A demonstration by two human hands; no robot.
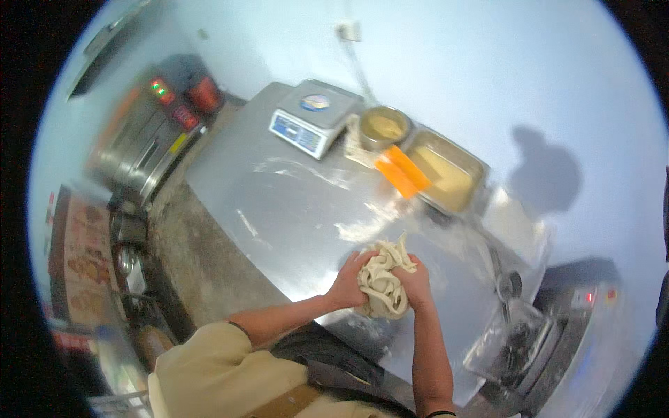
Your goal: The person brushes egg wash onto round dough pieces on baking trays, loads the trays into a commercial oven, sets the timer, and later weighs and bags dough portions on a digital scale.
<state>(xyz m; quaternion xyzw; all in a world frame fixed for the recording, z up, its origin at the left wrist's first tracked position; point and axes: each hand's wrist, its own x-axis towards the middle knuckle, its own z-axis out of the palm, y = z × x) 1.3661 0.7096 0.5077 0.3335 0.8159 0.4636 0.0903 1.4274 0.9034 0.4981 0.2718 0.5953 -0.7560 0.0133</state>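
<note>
A tangled, folded mass of pale dough (383,282) is held between my two hands at the near side of the metal table (272,209). My left hand (347,284) grips its left side, fingers curled round it. From the right, my right hand (416,281) closes on the same dough, with a short strip sticking up between the hands. White flour lies smeared on the table just beyond the dough. An orange scraper (402,171) rests against the rim of a metal tray (481,167) of yellowish flour or meal, beyond my hands.
A digital scale (317,115) stands at the back of the table, beside a round metal bowl (383,125) with yellowish contents. To the right are a ladle (509,285), a clear plastic container (488,348) and a grey machine (578,348). A steel oven-like appliance (150,150) stands far left.
</note>
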